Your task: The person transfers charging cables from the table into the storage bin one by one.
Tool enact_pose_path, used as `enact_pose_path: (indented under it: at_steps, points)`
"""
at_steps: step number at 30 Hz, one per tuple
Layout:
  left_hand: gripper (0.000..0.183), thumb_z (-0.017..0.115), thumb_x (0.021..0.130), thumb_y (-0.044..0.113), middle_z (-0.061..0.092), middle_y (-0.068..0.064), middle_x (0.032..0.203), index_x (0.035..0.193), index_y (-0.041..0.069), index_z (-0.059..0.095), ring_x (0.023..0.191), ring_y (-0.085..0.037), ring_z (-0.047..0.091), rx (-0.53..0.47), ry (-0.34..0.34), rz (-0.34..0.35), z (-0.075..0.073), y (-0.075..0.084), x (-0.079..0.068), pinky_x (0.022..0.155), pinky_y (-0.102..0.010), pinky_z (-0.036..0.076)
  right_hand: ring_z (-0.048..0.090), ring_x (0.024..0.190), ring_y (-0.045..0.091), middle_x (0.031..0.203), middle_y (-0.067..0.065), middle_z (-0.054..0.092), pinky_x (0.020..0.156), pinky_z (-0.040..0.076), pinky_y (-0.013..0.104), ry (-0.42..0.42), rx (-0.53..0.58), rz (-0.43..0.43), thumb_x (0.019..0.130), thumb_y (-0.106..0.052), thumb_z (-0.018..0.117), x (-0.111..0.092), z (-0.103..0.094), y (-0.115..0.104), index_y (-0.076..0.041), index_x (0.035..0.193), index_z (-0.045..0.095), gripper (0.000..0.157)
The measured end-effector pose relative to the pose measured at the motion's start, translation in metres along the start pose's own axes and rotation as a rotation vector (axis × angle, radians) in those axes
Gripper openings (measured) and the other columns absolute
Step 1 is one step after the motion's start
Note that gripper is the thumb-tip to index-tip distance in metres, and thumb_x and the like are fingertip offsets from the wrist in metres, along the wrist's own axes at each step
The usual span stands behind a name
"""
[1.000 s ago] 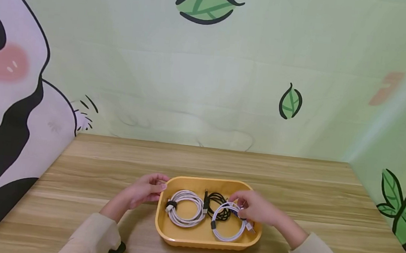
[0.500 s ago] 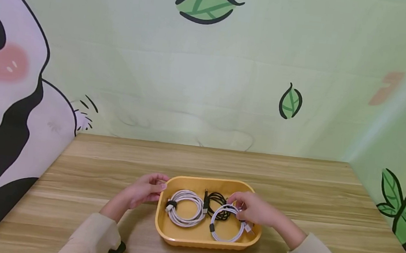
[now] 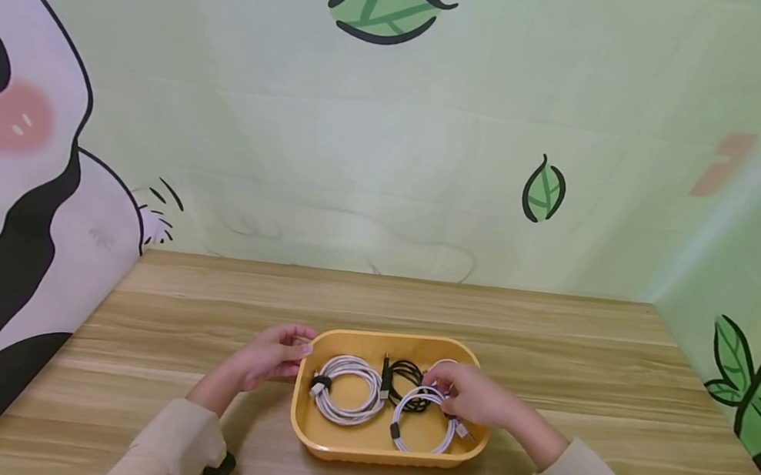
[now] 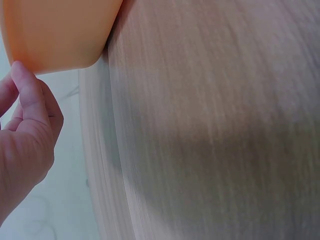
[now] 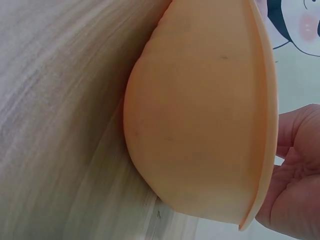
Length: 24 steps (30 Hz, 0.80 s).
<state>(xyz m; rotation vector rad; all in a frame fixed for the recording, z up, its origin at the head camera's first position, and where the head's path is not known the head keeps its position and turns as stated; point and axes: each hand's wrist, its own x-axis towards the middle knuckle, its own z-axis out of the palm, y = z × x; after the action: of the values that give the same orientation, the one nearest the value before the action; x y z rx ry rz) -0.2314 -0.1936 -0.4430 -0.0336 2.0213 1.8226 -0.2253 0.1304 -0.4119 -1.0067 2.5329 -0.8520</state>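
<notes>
A yellow plastic basket holds coiled cables. My left hand grips its left rim near the far corner, thumb at the edge; the left wrist view shows the thumb tip against the basket. Over the basket's right part, my right hand pinches a thin white charging cable, coiled with a black strap and a USB plug. The fingertips are partly hidden. In the right wrist view the basket wall hides the right hand's fingertips and the cable.
A thicker white cable with a black strap lies coiled in the basket's left part. Between the white coils lies a black cable, partly under the thin one. The wooden table meets a printed cloth backdrop.
My right hand has shifted slightly left, and the thin white cable has moved left with it. The left hand and the basket have stayed in place.
</notes>
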Motion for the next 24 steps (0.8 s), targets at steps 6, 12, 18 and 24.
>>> enact_pose_path:
  at_steps: [6, 12, 18, 24]
  points:
    - [0.036, 0.050, 0.089, 0.011, 0.049, -0.004, 0.093, 0.121, -0.004, 0.040, 0.073, -0.010, 0.051, 0.009, 0.005, -0.003, 0.0004, 0.0010, 0.0003, 0.063, -0.019, 0.048, 0.045, 0.075, 0.013, 0.081, 0.003, 0.050, 0.063, 0.039, 0.019, 0.010, -0.065, -0.060, 0.069, 0.012, 0.055, 0.0008, 0.0041, 0.0013, -0.002, 0.095, 0.058, 0.030]
    - [0.035, 0.050, 0.089, 0.011, 0.050, -0.004, 0.095, 0.120, -0.003, 0.040, 0.073, -0.010, 0.051, 0.005, 0.015, 0.000, 0.0004, 0.0001, 0.0006, 0.063, -0.019, 0.048, 0.045, 0.074, 0.012, 0.076, 0.001, 0.051, 0.065, 0.038, 0.019, 0.039, -0.147, -0.091, 0.066, 0.013, 0.055, 0.0008, 0.0071, 0.0003, -0.003, 0.092, 0.060, 0.030]
    - [0.036, 0.050, 0.089, 0.010, 0.050, -0.004, 0.095, 0.121, -0.004, 0.039, 0.073, -0.010, 0.051, -0.006, 0.002, 0.011, -0.0002, -0.0006, 0.0001, 0.063, -0.019, 0.048, 0.043, 0.066, 0.008, 0.069, -0.002, 0.050, 0.059, 0.034, 0.017, 0.003, -0.214, -0.067, 0.067, 0.012, 0.055, 0.0020, 0.0086, -0.0028, -0.002, 0.097, 0.061, 0.034]
    - [0.037, 0.050, 0.089, 0.011, 0.050, -0.004, 0.096, 0.121, -0.004, 0.039, 0.073, -0.010, 0.051, -0.005, -0.002, 0.014, -0.0007, -0.0009, 0.0003, 0.064, -0.019, 0.048, 0.035, 0.060, 0.005, 0.064, 0.002, 0.048, 0.054, 0.029, 0.017, -0.043, -0.225, -0.038, 0.067, 0.014, 0.053, 0.0033, 0.0097, -0.0044, -0.001, 0.105, 0.060, 0.041]
